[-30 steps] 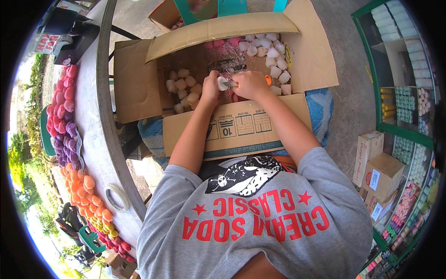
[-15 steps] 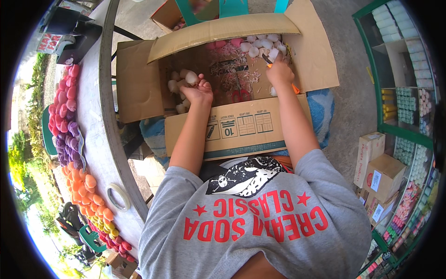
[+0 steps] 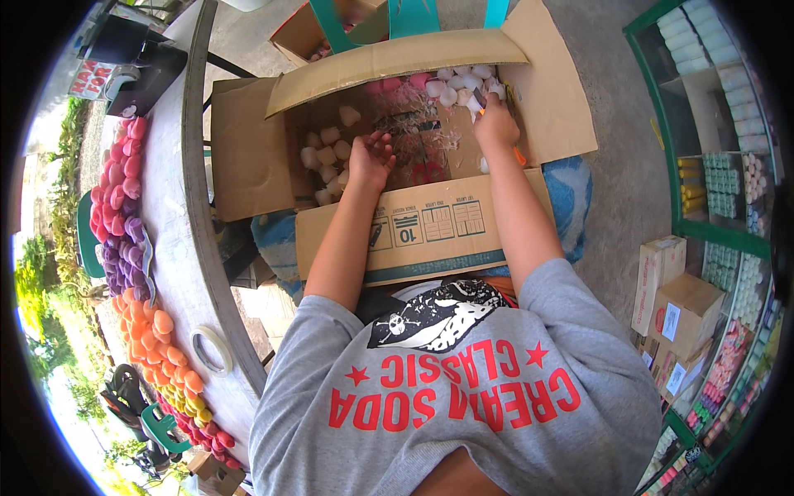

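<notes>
Both my hands are inside an open cardboard box (image 3: 550, 91). My left hand (image 3: 372, 161) is empty, fingers apart and slightly curled, just right of a group of white rounded lumps (image 3: 327, 155). One white lump (image 3: 349, 116) is apart from that group, beyond my fingers. My right hand (image 3: 497, 128) grips an orange-handled tool (image 3: 518, 155); its exact kind is mostly hidden by my fingers. Something white shows at the fingertips, beside more white lumps (image 3: 463, 83) in the far right corner. Pale shavings (image 3: 413, 124) and pink lumps (image 3: 419, 80) lie between.
A long table (image 3: 178, 207) on the left carries red, purple, orange and yellow pieces (image 3: 149, 322) and a tape roll (image 3: 212, 350). On the right stand a green-framed shelf (image 3: 719, 236) and cardboard cartons (image 3: 686, 306). A teal chair (image 3: 413, 16) is beyond the box.
My left hand has let go of a white lump and drawn back to the right. My right hand has shifted slightly, still gripping the orange-handled tool.
</notes>
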`<state>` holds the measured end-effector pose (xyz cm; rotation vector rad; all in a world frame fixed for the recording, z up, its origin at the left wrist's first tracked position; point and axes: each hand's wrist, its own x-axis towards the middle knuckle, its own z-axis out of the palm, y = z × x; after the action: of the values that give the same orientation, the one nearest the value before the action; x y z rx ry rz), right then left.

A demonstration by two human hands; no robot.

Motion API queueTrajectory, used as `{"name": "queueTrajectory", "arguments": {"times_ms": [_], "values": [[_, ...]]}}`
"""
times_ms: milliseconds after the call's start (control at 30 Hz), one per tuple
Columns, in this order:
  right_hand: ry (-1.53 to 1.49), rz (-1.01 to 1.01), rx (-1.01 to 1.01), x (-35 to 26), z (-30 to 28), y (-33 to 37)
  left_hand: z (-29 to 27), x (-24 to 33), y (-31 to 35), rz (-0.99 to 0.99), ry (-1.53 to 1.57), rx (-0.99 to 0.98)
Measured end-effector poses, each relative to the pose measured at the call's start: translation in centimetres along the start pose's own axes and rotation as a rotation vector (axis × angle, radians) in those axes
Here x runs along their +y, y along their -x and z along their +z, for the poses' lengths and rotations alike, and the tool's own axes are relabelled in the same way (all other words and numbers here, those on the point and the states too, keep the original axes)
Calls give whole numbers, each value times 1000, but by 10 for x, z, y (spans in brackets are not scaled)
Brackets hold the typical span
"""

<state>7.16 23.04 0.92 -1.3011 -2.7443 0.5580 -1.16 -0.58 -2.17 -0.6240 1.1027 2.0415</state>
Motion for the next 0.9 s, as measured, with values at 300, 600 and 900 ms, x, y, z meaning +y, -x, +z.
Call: {"name": "queueTrajectory", "arguments": {"times_ms": [300, 600, 900], "values": [[13, 0, 12, -3, -12, 8, 4, -1, 5, 12, -109, 13], [-431, -639, -118, -36, 1, 48, 40, -4, 32, -88, -532, -158], [-446, -548, -317, -39, -5, 53, 35, -6, 25, 76, -328, -244]]}}
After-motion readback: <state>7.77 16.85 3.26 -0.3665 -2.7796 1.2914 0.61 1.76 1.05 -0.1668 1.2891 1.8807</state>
